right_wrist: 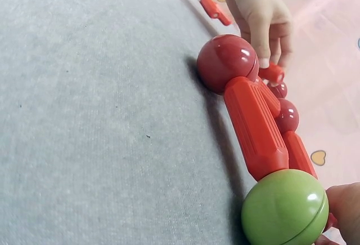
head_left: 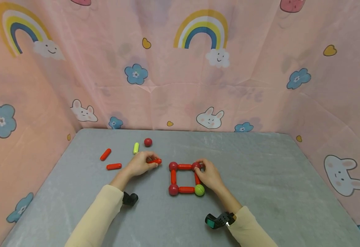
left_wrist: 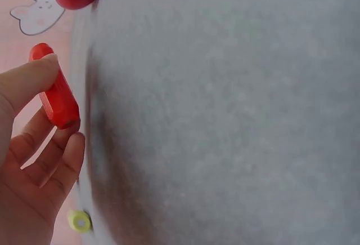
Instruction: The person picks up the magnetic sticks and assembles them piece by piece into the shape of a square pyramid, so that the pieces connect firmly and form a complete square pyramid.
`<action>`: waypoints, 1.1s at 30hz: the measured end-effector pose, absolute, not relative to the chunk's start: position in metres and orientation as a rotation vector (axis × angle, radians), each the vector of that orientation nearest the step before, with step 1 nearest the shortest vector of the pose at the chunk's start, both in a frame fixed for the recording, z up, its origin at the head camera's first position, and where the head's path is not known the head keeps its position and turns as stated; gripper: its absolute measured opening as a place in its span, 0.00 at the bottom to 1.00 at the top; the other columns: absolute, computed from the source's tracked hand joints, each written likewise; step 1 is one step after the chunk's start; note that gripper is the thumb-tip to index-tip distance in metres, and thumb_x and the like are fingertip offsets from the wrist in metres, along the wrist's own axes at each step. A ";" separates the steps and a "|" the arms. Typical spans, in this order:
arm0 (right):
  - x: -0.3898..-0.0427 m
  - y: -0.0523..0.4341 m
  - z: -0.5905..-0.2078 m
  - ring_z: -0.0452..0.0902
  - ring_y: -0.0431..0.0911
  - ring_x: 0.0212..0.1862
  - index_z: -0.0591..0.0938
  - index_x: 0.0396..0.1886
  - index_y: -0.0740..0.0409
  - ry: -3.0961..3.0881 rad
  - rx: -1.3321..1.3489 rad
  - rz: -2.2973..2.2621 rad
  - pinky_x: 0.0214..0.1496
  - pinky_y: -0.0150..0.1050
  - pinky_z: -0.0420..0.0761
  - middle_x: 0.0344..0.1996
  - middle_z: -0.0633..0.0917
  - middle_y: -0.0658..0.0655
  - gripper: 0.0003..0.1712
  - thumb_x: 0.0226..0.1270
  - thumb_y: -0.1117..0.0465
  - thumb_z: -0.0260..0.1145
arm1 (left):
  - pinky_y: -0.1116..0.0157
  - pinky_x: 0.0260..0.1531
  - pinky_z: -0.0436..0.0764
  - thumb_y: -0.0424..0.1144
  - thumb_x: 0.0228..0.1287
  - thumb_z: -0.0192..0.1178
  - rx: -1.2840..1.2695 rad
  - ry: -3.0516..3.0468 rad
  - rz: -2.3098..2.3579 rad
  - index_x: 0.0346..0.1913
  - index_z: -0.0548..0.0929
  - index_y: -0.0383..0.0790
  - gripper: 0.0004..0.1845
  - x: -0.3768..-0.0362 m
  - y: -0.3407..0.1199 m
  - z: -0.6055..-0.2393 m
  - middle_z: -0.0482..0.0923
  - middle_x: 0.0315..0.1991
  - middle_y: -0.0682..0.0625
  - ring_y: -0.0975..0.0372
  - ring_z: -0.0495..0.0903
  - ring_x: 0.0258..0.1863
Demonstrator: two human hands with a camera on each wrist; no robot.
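Observation:
A square frame lies on the grey table, built from red rods (head_left: 186, 189) with a ball at each corner. Three corners are red balls (head_left: 173, 189); the near right one is a green ball (head_left: 199, 190). My right hand (head_left: 210, 175) pinches the far right red ball (head_left: 196, 166) between thumb and fingers. Left of the frame, my left hand (head_left: 141, 163) holds a loose red rod (left_wrist: 57, 96) between thumb and fingers, its end pointing toward the far left corner ball (head_left: 173, 166).
Two more red rods (head_left: 114, 166) lie to the left of my left hand. Beyond that hand are a yellow-green rod (head_left: 136, 148) and a single red ball (head_left: 148, 142). A pink patterned curtain (head_left: 167, 103) surrounds the table's back and sides.

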State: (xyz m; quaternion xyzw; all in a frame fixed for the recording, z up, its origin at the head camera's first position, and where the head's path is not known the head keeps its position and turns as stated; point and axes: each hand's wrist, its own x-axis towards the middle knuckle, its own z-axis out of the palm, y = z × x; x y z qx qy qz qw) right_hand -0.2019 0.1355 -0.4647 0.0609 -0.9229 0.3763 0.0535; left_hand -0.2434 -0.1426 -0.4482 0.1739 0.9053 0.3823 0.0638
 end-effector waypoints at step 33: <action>-0.201 0.135 -0.463 0.72 0.50 0.35 0.78 0.45 0.62 -2.799 0.180 1.150 0.36 0.42 0.71 0.35 0.80 0.60 0.14 0.60 0.63 0.62 | 0.70 0.36 0.79 0.32 0.51 0.67 0.887 2.686 1.315 0.39 0.81 0.41 0.12 -0.190 -0.109 -0.422 0.80 0.32 0.56 0.67 0.79 0.33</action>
